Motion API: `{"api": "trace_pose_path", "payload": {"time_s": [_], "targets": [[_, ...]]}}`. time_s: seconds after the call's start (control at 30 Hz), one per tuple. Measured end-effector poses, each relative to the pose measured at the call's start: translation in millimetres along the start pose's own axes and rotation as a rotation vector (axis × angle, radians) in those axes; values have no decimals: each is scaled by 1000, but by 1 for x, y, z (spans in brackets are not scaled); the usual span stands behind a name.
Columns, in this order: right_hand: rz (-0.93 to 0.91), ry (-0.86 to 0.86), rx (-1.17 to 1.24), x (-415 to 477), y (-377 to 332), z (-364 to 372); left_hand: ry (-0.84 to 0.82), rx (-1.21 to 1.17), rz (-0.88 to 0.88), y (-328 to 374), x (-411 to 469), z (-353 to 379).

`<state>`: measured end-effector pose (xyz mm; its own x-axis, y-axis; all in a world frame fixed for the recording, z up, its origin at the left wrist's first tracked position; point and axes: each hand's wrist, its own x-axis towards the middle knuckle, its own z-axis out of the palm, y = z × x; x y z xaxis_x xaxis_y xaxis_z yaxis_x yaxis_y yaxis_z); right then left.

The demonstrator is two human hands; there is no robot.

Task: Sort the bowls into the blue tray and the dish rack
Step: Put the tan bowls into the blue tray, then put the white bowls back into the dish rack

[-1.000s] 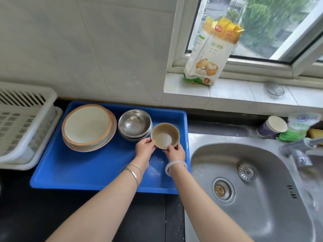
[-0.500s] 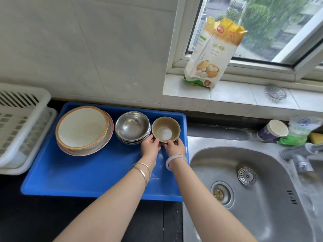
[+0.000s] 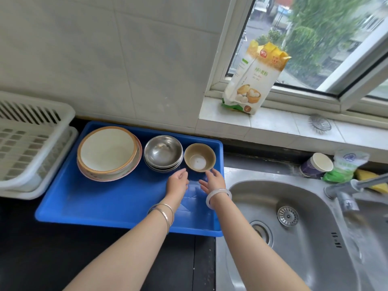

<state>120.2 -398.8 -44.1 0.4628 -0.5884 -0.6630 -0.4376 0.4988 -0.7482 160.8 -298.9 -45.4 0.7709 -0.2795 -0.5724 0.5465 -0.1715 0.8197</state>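
A blue tray (image 3: 84,202) lies on the dark bench (image 3: 31,248), its right end just beside the steel sink (image 3: 315,259). Three lots of dishes stand in a row along the tray's far side. At the left is a stack of wide, shallow bowls (image 3: 108,153) with orange and pink rims. In the middle is a nest of stainless-steel bowls (image 3: 163,152). At the right, near the tray's far right corner, a small tan bowl (image 3: 199,157) sits upright with a pale inner base, just beside the steel nest. Both hands hover low over the tray on the near side of the tan bowl, set apart from each other. The left hand (image 3: 177,182) has loose, slightly bent fingers and grips nothing; its fingertips reach toward the gap between the steel nest and the tan bowl. The right hand (image 3: 214,181) is likewise slack and holds nothing. Its fingertips lie at the bowl's near rim, and whether they touch it cannot be told. Two thin metal bangles (image 3: 165,213) ring the left wrist and a pale bangle (image 3: 218,197) the right. A white plastic dish rack (image 3: 31,143) stands to the left of the tray, touching its edge. On the tiled windowsill (image 3: 273,124) a yellow and white flour bag (image 3: 255,80) stands upright. Behind the sink are a paper cup (image 3: 317,168) lying on its side and a green and white pouch (image 3: 344,169), with the tap (image 3: 357,184) at the right.
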Motion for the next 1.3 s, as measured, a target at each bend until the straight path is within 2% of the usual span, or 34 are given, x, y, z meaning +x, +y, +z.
{"api": "trace_pose_path", "payload": {"time_s": [0.13, 0.27, 0.47, 0.67, 0.87, 0.97, 1.07, 1.2, 1.3], "targets": [[-125, -17, -263, -30, 3, -2, 65, 191, 149, -3, -29, -32], [-244, -157, -450, -72, 20, 19, 184, 284, 238, -13, -64, -80], [-380, -405, -650, -134, 68, 98, 503, 328, 341, -40, -122, -193], [-411, -635, -854, -184, 126, 203, 860, 320, 315, -76, -173, -305], [-364, -703, -1101, -206, 167, 308, 1184, 334, 181, -112, -196, -390], [-324, -664, -1146, -208, 177, 345, 1195, 193, 125, -125, -199, -417], [-253, -618, -1087, -209, 183, 367, 1088, -40, 108, -134, -199, -434], [-96, -575, -794, -211, 192, 380, 977, -265, 58, -140, -204, -441], [-88, -529, -646, -215, 192, 380, 946, -324, 78, -143, -206, -445]]}}
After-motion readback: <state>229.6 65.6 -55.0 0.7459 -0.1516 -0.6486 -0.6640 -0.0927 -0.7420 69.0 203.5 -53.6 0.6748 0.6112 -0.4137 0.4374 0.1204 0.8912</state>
